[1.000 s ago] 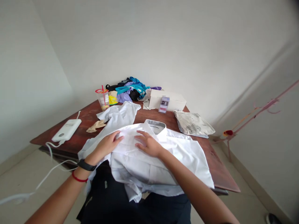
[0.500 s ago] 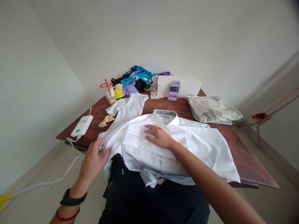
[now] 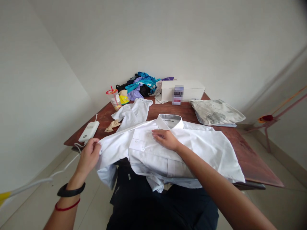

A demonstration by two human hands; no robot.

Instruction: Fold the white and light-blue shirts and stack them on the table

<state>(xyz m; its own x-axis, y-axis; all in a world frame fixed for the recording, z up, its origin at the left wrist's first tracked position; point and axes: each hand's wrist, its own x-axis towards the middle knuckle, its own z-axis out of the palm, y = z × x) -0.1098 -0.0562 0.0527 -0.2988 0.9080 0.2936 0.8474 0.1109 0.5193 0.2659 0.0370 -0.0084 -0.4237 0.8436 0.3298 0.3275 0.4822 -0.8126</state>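
A white collared shirt [image 3: 203, 143] lies spread over the near part of the table, its collar pointing away from me and its lower edge hanging toward my lap. My left hand [image 3: 90, 153] pinches the end of the sleeve on the left and holds it stretched out past the table's front edge. On the shirt's chest, just below the collar, rests my right hand [image 3: 166, 139], palm down with the fingers loosely extended. Beneath and behind the left sleeve lies another pale garment [image 3: 137, 111], partly covered by the shirt.
A white power bank [image 3: 89, 131] with a cable lies at the table's left edge. Behind it stand a plastic cup [image 3: 116, 100] with a red straw and a crumpled beige scrap [image 3: 112, 126]. Farther back are heaped clothes [image 3: 144, 83], a white box [image 3: 194, 90] and folded clothing [image 3: 216, 111].
My left hand has closed on the sleeve end and drawn it outward to the left, straightening the sleeve. My right hand stays on the chest, its fingers slightly more gathered.
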